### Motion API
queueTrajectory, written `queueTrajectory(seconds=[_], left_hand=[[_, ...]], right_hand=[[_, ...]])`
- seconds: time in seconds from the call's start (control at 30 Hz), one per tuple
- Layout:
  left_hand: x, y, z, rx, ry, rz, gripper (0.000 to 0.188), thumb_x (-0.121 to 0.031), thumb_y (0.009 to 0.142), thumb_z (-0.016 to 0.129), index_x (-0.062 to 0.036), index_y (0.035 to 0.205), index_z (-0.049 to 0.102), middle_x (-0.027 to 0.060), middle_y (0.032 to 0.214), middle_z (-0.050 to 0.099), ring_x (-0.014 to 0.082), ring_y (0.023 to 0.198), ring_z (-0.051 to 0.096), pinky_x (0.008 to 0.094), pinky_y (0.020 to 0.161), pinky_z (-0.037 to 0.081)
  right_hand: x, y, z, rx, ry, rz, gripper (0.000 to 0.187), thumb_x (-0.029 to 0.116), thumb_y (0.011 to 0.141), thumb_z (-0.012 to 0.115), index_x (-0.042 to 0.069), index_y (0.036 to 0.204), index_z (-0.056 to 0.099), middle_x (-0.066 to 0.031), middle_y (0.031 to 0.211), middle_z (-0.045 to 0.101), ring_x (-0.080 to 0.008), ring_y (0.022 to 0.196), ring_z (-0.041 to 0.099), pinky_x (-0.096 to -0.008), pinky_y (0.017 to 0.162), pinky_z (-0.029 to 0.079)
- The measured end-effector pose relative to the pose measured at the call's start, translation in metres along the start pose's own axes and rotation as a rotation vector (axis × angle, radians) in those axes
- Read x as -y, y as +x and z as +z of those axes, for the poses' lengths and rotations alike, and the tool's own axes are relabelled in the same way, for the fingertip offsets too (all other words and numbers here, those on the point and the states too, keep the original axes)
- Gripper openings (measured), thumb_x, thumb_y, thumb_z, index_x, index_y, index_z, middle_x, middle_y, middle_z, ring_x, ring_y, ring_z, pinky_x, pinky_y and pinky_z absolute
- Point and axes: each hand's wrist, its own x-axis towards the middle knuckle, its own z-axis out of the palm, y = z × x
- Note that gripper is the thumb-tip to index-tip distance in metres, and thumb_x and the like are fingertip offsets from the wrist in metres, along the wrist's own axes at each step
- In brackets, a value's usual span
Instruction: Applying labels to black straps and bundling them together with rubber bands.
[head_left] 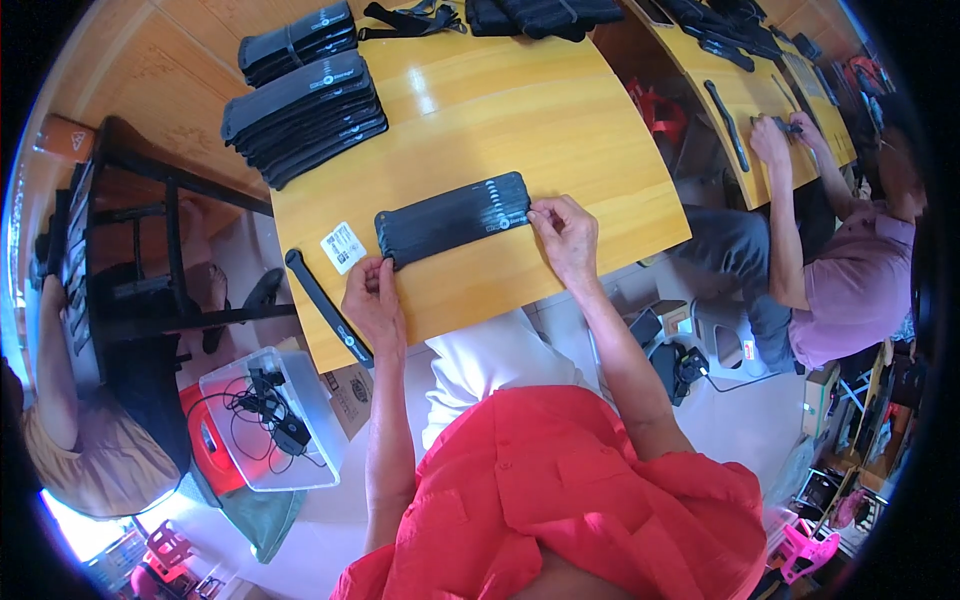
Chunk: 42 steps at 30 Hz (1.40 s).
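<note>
I had both hands closed on a folded black fabric piece (pixel 445 222) that lay flat near the middle of the tabletop's near edge (pixel 490 295), its long side running roughly along that edge. My left hand (pixel 376 300) pinched its near left corner between thumb and fingers; my right hand (pixel 566 238) pinched its right end, beside the pale print.

Just left of the piece, apart from it, lay a white printed card (pixel 343 247). A black strap (pixel 328 307) ran along the tabletop's left edge, down to the near left corner. Toward the far left corner rose a pile of folded black pieces (pixel 305 110), with a smaller, strapped bundle (pixel 297 45) behind it. By the far edge lay loose black straps (pixel 412 20) and, to their right, more black fabric (pixel 545 14).

At another table off to my right, a co-worker's hands (pixel 771 140) were around a small dark thing I could not make out.
</note>
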Motion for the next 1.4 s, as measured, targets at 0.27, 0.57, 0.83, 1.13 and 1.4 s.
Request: queueTrajectory(seconds=[0.27,0.57,0.83,1.13,1.4], left_hand=[[-0.0005,0.0009,0.0025,-0.018,0.044,0.075,0.009,-0.003,0.082,0.063,0.0038,0.086,0.06,0.005,0.071,0.059,0.0082,0.061,0.052,0.0217,0.058,0.044],[0.0048,0.0011,0.0013,0.006,0.044,0.068,0.009,-0.007,0.084,0.063,0.0,0.089,0.062,-0.0005,0.071,0.058,0.0051,0.063,0.051,0.0188,0.059,0.042],[0.0069,0.0004,0.0033,-0.029,0.022,0.14,0.006,-0.003,0.081,0.063,0.0012,0.085,0.06,0.0059,0.072,0.059,0.0089,0.061,0.054,0.0228,0.058,0.045],[0.0004,0.0008,0.0021,-0.014,0.068,0.107,0.008,-0.004,0.083,0.063,0.0007,0.088,0.061,0.0017,0.072,0.058,0.007,0.064,0.052,0.0202,0.06,0.043],[-0.0012,0.0007,0.0023,-0.005,0.062,0.116,0.005,-0.003,0.082,0.062,0.0011,0.086,0.06,0.0036,0.072,0.059,0.0086,0.063,0.052,0.0215,0.059,0.043]], right_hand=[[-0.001,0.0002,0.0015,0.009,0.008,0.026,0.008,0.003,0.076,0.068,-0.001,0.081,0.064,-0.0073,0.07,0.059,-0.0118,0.057,0.053,-0.0239,0.054,0.043],[-0.0035,0.0001,0.002,0.011,-0.014,0.011,0.008,0.003,0.076,0.068,-0.001,0.081,0.064,-0.0075,0.071,0.06,-0.0114,0.058,0.054,-0.0237,0.054,0.044],[-0.0013,-0.0004,0.0022,-0.006,-0.013,-0.022,0.008,0.004,0.074,0.068,0.0,0.079,0.064,-0.0106,0.072,0.06,-0.0181,0.056,0.058,-0.0289,0.053,0.046],[0.0006,0.0003,0.0023,0.007,-0.051,-0.007,0.008,0.003,0.076,0.068,-0.001,0.081,0.063,-0.0069,0.07,0.059,-0.0122,0.057,0.054,-0.0241,0.054,0.044],[0.0017,0.0,0.0019,0.006,-0.05,-0.013,0.008,0.003,0.076,0.068,-0.001,0.081,0.063,-0.007,0.07,0.059,-0.0122,0.057,0.054,-0.0242,0.054,0.044]])
